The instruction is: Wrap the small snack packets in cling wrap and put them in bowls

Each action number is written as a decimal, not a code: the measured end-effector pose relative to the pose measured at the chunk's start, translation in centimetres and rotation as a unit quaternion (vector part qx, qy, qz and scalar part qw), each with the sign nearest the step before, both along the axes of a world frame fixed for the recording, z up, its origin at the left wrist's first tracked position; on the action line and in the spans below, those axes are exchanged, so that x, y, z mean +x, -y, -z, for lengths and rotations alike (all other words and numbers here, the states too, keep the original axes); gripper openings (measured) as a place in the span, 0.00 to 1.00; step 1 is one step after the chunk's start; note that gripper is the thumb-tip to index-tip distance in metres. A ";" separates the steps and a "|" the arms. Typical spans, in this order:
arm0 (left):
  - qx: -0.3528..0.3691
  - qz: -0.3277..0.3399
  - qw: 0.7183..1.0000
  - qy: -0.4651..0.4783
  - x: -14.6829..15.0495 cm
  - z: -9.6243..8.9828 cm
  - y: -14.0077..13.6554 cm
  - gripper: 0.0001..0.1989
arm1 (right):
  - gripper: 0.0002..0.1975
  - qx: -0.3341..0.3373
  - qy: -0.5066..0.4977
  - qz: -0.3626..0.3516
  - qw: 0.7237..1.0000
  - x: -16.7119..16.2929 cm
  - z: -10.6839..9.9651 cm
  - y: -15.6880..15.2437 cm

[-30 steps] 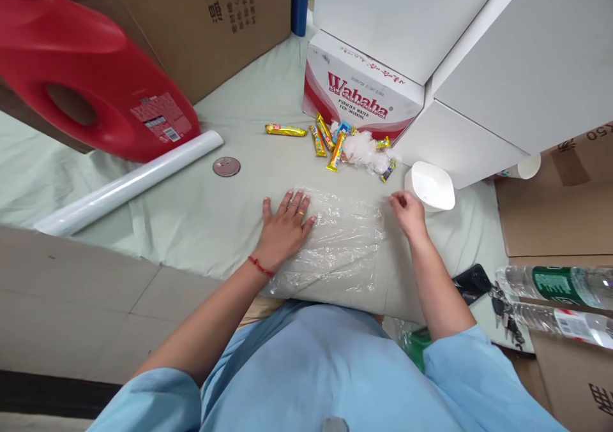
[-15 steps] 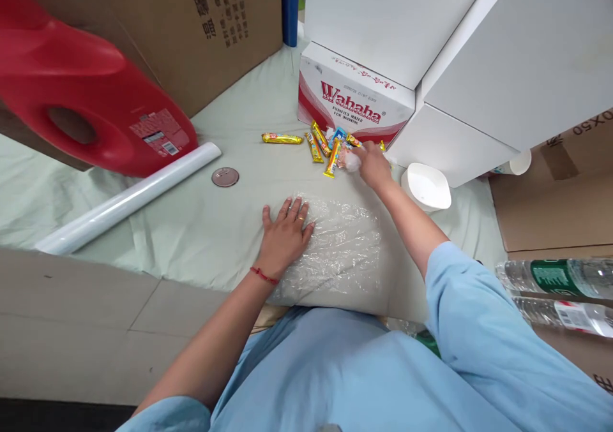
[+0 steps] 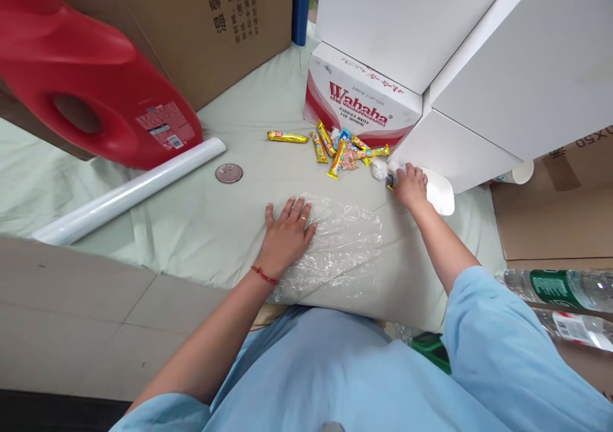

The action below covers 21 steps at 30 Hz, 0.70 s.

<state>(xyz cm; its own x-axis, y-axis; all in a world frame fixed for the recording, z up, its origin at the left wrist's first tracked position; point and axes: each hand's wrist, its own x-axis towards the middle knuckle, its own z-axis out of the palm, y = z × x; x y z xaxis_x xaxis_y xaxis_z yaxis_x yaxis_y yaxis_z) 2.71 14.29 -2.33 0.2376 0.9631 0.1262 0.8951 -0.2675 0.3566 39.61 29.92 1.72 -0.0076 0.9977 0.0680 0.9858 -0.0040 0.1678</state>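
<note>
L hand [image 3: 286, 235] spread open, laid flat on L part of clear film [image 3: 345, 247], on cloth [image 3: 191, 218] | R hand [image 3: 410, 186] curled at crumpled plastic [image 3: 380, 168], betw. snacks [image 3: 337, 159] & bowl [image 3: 441, 193]; grip can't be told | film best pinned flat, bowl best not knocked

The white-and-red box [image 3: 366, 103] reads "Wahaha® PURIFIED WATER FOR DRINKING"; the left carton [image 3: 177, 30] shows "温馨" among smaller characters; the right carton [image 3: 541, 215] shows "0X50", partly cut off.
</note>
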 end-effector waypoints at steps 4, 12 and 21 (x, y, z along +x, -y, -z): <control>0.002 -0.006 1.000 -0.002 0.0 0.1 0.0 0.30 | 0.32 -0.042 -0.049 0.027 0.998 -0.8 -0.9 -1.4; -0.009 -0.009 1.000 0.007 0.0 0.0 -0.2 0.30 | 0.25 0.032 -0.122 -0.083 0.989 -4.9 -4.2 -2.1; -0.004 -0.009 1.000 -0.003 -0.1 -0.1 -0.2 0.29 | 0.33 -0.015 -0.177 -0.075 0.981 -14.4 1.5 -3.0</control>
<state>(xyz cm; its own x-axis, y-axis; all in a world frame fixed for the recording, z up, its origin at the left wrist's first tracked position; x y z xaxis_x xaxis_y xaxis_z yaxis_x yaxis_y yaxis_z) 2.66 14.47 -2.25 0.2209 0.9683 0.1168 0.9019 -0.2484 0.3534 25.24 32.90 0.21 -0.1354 0.9887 0.0639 0.9714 0.1452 -0.1881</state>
